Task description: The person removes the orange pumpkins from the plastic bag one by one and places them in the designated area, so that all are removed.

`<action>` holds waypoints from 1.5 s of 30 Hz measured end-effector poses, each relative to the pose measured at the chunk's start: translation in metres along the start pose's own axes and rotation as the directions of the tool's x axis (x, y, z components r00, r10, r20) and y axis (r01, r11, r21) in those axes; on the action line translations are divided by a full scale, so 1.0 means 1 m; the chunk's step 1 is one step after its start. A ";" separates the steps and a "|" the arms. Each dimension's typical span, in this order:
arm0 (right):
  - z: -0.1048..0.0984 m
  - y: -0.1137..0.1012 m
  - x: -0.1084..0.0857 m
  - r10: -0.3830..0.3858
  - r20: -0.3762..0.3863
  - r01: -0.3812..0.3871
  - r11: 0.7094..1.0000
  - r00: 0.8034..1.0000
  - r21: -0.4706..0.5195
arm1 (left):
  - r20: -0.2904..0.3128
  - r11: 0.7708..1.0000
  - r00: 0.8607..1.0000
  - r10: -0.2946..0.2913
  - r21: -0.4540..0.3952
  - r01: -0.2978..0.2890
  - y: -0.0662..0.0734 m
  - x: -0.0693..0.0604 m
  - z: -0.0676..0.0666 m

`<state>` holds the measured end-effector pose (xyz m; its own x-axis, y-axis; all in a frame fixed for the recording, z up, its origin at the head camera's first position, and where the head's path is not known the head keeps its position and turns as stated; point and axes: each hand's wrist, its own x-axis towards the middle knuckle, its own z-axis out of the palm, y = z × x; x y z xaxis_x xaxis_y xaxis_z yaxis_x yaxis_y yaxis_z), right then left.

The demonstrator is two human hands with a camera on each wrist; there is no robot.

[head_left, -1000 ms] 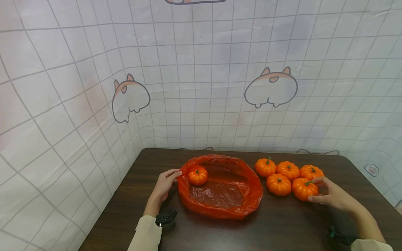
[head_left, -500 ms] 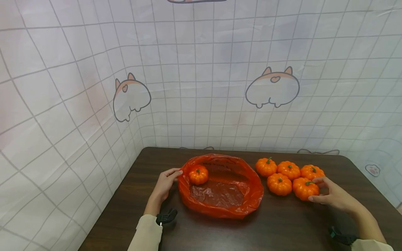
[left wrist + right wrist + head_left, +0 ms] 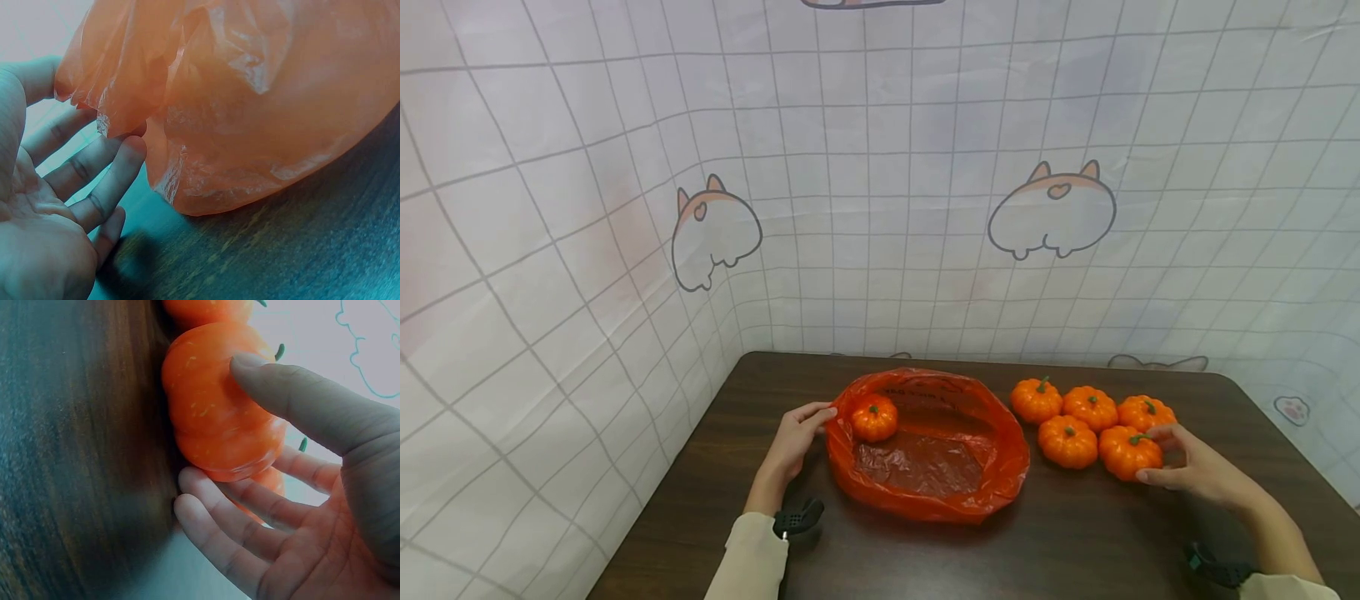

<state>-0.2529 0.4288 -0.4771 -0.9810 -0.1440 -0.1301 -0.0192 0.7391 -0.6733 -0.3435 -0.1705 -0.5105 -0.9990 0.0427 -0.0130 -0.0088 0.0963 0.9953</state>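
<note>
An orange-red plastic bag (image 3: 925,505) stands with its mouth wide open, its rim folded outward. One small orange pumpkin (image 3: 874,418) lies inside it, against the left wall. My left hand (image 3: 793,442) pinches the bag's left rim between thumb and fingers; the left wrist view shows the thumb going behind the plastic (image 3: 125,69). To the right, my right hand (image 3: 1197,468) holds the nearest right pumpkin (image 3: 1126,454) from its right side. The right wrist view has the thumb on that pumpkin (image 3: 215,412) and the fingers around its far side. It still sits on the table.
Several more pumpkins, among them the front left one (image 3: 1067,442) and the back left one (image 3: 1035,401), cluster right of the bag, close together. The dark wooden table (image 3: 1000,567) ends at a white gridded cloth backdrop (image 3: 880,283) behind and at the left.
Hands, bag and pumpkins keep their places. Only the head view has shifted very slightly.
</note>
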 end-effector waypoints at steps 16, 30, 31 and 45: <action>-0.015 -0.037 -0.014 -0.046 -0.119 0.036 0.996 0.992 -0.079 | 0.005 1.000 1.000 0.011 0.006 -0.011 0.000 -0.001 -0.001; 0.037 -0.130 -0.008 -0.360 -0.261 0.377 0.926 0.895 0.015 | -0.001 1.000 1.000 0.007 -0.005 -0.007 -0.001 0.000 0.000; 0.045 -0.136 -0.006 -0.376 -0.254 0.397 0.917 0.891 0.034 | -0.002 1.000 1.000 0.006 -0.007 -0.006 -0.002 0.000 0.000; 0.130 -0.204 0.035 -0.398 -0.115 0.413 0.888 0.910 0.201 | -0.007 1.000 1.000 0.013 -0.004 -0.013 -0.001 0.000 0.001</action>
<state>-0.2578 0.1871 -0.4388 -0.9075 -0.3496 0.2329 -0.3838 0.4645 -0.7981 -0.3436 -0.1695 -0.5111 -0.9993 0.0374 0.0006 0.0041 0.0922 0.9957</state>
